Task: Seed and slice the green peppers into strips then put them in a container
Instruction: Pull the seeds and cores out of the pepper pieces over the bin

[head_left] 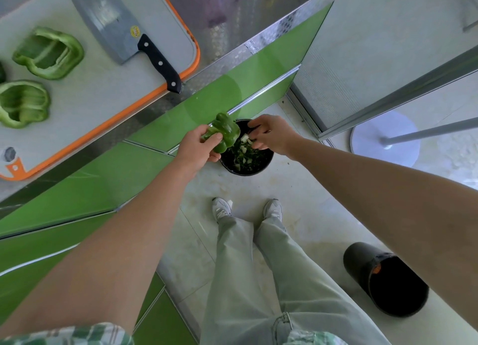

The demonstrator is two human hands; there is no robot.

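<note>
Above a black bin (259, 172) on the floor, beside the green cabinet fronts, the left hand (198, 148) grips a hollowed green pepper half (224, 134), fingers and thumb clamped round it. The right hand (272, 135) hovers just beside it over the bin, fingers curled; whether they pinch any of the pale pith below cannot be told. Green and white scraps lie in the bin. Up on the table, an orange-rimmed cutting board (103, 85) carries two more pepper halves (49, 52) and a cleaver (121, 26). A second bin (385, 285) stands near the person's feet.
</note>
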